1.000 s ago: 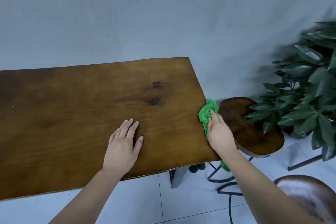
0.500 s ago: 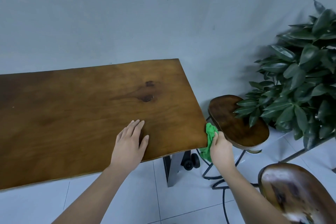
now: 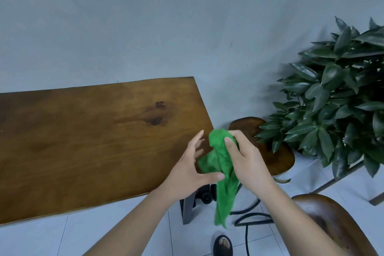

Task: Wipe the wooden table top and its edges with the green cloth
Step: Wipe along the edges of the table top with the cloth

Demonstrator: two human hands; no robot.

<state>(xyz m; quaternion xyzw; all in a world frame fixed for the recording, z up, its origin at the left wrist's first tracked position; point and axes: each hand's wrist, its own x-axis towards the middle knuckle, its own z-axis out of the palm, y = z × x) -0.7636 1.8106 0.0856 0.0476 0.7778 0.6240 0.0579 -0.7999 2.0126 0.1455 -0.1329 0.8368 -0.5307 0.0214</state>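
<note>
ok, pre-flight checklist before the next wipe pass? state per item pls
1. Cloth held: ok. The right hand grips the green cloth, thumb pressed on it.
2. Cloth on the wood: not ok. It is lifted off the table top, its tail hanging past the near right corner toward the floor.
3. Cloth bunched for wiping: not ok. It hangs long and loose.
4. Left hand ready: ok. It is open, fingers spread beside the cloth; whether it touches the cloth, cannot tell.
5. Table top free of things: ok in the visible part; the left end is out of frame.
6. Right edge reachable: ok. The stool stands apart from it.
</note>
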